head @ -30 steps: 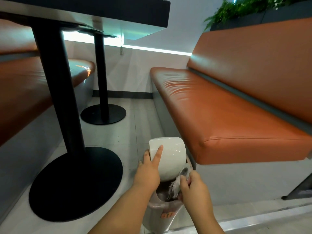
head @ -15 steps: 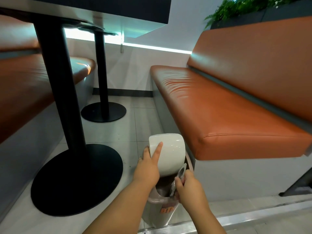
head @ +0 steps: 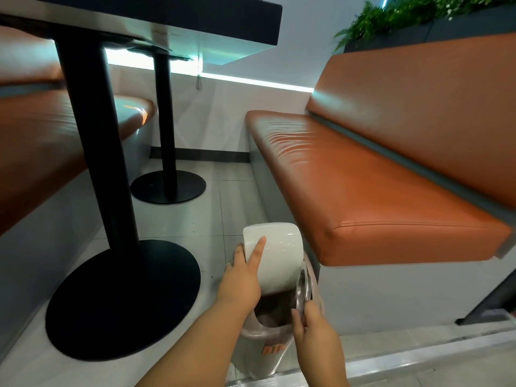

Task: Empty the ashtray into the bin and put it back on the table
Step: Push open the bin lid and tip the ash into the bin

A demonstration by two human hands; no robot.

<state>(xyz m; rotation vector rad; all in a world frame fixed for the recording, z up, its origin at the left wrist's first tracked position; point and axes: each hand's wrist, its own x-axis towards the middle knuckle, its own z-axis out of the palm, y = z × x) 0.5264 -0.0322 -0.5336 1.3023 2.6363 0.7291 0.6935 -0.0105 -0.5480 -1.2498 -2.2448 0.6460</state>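
Note:
A small beige bin (head: 261, 349) with an orange label stands on the floor beside the bench base. My left hand (head: 241, 277) holds its white lid (head: 275, 255) tipped up and back, with the forefinger lying across the lid. My right hand (head: 312, 331) grips a shiny clear ashtray (head: 302, 289), which is tilted nearly on edge over the bin's open mouth at the right rim. The inside of the bin looks dark, and I cannot make out its contents. The dark table (head: 195, 20) is overhead at the upper left.
The table's black post and round base (head: 122, 300) stand left of the bin, with a second post and base (head: 167, 187) farther back. Orange benches flank the aisle, one on the right (head: 363, 191) and one on the left (head: 42, 141). A metal floor strip (head: 418, 356) runs along the bottom right.
The ashtray has tipped steeper, closer to the bin's right rim. My left hand keeps the lid up. The view has shifted slightly.

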